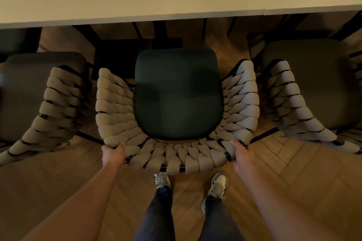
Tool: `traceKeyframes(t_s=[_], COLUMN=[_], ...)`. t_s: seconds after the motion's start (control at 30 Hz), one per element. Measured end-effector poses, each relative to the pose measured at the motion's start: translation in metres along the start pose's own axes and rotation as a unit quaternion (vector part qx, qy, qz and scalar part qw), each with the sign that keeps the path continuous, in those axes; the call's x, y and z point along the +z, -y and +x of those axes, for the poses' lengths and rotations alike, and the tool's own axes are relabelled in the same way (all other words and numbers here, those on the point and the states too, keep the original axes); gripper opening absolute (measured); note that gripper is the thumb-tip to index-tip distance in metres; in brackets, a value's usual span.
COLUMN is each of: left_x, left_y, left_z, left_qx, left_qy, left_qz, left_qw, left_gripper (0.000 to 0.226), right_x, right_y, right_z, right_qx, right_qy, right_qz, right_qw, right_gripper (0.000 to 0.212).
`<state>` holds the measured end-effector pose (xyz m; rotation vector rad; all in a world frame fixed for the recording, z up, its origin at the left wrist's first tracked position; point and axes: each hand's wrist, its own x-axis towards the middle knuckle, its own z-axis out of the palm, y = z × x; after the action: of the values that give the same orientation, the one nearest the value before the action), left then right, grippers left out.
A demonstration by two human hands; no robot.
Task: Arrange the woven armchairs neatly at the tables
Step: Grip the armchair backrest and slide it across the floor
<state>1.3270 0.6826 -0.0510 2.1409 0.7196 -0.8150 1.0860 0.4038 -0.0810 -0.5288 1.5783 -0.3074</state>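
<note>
Middle armchair [177, 103], held at the back rim, stands short of the table edge [137, 18], its seat not yet tucked under. Left hand [113, 154] grips the rim's left corner; right hand [242, 155] grips the right. Left chair [49, 96] and right chair [301, 92] flank it closely, leaving narrow gaps for pushing in.

herringbone wood floor [305, 164], white sneakers [219, 183]
</note>
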Motion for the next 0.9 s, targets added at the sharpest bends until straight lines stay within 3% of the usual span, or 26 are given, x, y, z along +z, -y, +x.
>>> traceKeyframes(t_s=[0.47, 0.9], left_x=[0.0001, -0.0036], left_y=[0.0013, 0.004], left_z=[0.0001, 0.0024], left_qx=[-0.009, -0.006], left_qy=[0.0, 0.001], left_qz=[-0.019, 0.017], left_qw=[1.0, 1.0], left_gripper=[0.056, 0.067], right_x=[0.0007, 0.0], right_y=[0.0, -0.0006], right_z=[0.0019, 0.0003], right_qx=[-0.006, -0.011], right_qy=[0.002, 0.007], right_qz=[0.018, 0.014], right_qw=[1.0, 1.0], right_gripper=[0.065, 0.062])
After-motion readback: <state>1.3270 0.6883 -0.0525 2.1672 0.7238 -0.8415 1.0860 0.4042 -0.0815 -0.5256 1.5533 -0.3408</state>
